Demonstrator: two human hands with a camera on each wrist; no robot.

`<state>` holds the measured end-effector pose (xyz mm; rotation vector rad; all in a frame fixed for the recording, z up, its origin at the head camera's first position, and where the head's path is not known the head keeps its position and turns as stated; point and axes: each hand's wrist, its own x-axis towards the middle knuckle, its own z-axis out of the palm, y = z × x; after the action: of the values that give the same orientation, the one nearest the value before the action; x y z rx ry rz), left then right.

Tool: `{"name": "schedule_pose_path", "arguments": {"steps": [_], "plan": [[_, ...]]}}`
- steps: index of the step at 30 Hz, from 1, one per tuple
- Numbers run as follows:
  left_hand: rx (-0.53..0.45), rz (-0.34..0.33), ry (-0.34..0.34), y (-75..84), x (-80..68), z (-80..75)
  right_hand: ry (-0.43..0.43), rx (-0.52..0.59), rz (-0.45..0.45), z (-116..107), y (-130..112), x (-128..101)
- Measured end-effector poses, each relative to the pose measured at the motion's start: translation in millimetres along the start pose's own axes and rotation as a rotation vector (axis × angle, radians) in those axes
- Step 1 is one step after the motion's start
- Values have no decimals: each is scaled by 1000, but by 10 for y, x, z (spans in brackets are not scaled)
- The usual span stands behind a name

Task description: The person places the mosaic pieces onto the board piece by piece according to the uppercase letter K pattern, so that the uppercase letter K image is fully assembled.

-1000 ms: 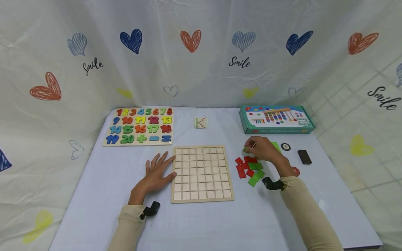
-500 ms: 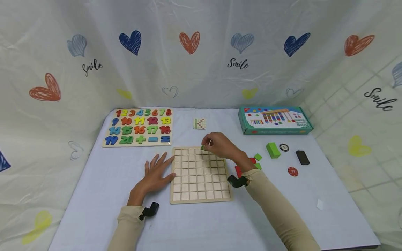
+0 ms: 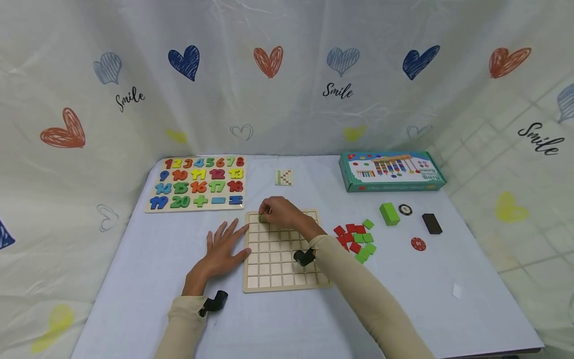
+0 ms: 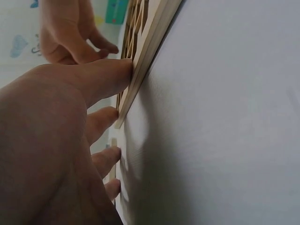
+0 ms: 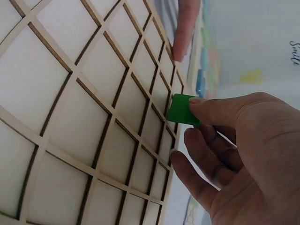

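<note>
A square wooden grid board (image 3: 281,271) lies on the white table, its cells bare where they show. Between thumb and fingers my right hand (image 3: 284,213) pinches a green square tile (image 5: 182,110), held tilted over the board's far left cells. My left hand (image 3: 220,253) is spread flat, thumb and fingertip touching the board's left edge; the left wrist view shows the thumb (image 4: 110,77) against that edge. To the right of the board lie several loose red tiles (image 3: 348,238) and green tiles (image 3: 363,254), partly hidden by the right sleeve.
A number puzzle board (image 3: 197,183) stands back left, a small pattern card (image 3: 284,177) back middle, a teal box (image 3: 393,172) back right. Farther right are a green block (image 3: 389,214), a black-and-white disc (image 3: 405,209), a red chip (image 3: 418,244) and a black block (image 3: 432,224).
My right hand has carried the green tile leftward from the tile pile, across the board to its far left corner. My left hand stays at the board's left edge.
</note>
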<state>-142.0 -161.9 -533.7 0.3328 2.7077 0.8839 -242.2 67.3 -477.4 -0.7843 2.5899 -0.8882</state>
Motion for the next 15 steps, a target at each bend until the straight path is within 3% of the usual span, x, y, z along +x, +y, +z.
{"name": "schedule_pose_path", "arguments": {"steps": [4, 15], "plan": [[1, -1, -3, -9, 2, 5, 4, 6, 18, 25, -4, 3], [-1, -4, -2, -3, -3, -1, 121, 18, 39, 147, 145, 14]]}}
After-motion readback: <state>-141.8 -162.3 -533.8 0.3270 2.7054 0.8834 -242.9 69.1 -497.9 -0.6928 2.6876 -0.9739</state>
